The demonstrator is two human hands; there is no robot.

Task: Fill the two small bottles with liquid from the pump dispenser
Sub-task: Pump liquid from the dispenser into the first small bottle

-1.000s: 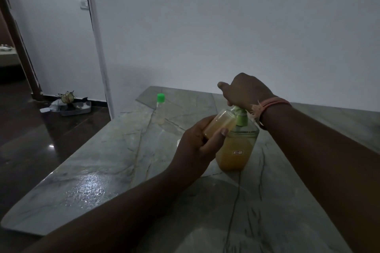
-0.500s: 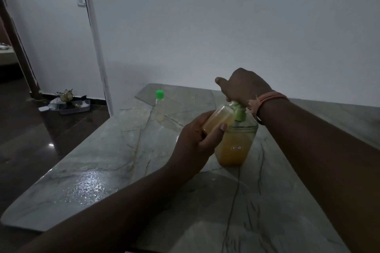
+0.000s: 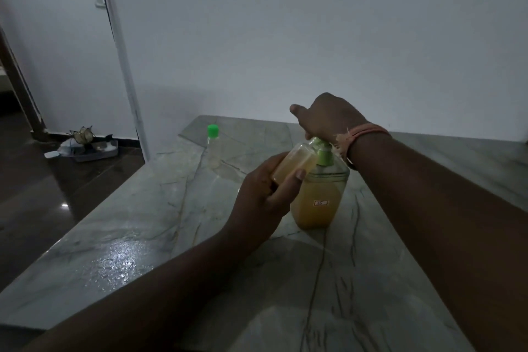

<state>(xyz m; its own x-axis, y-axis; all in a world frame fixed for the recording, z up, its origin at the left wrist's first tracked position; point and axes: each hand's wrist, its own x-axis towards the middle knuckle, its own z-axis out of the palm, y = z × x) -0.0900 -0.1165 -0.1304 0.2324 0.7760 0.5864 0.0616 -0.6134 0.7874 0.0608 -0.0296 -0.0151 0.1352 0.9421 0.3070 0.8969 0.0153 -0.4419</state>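
Left hand (image 3: 261, 197), grip wrapped around tilted bottle (image 3: 295, 164) at pump (image 3: 321, 200) spout; right hand (image 3: 328, 118) pressing pump head, grip hidden. Capped bottle (image 3: 213, 147) on table (image 3: 143, 226).

The right hand (image 3: 328, 118) covers the pump head of the dispenser (image 3: 318, 197), so the nozzle is mostly hidden. The mouth of the tilted bottle (image 3: 294, 163) is behind this pump, and it cannot be told if they touch. The left hand (image 3: 263, 200) hides the lower part of this bottle. The small label (image 3: 321, 203) is too small to read. The tray (image 3: 91, 151) on the floor holds things too dark to name. Both arms are cut by the bottom edge.
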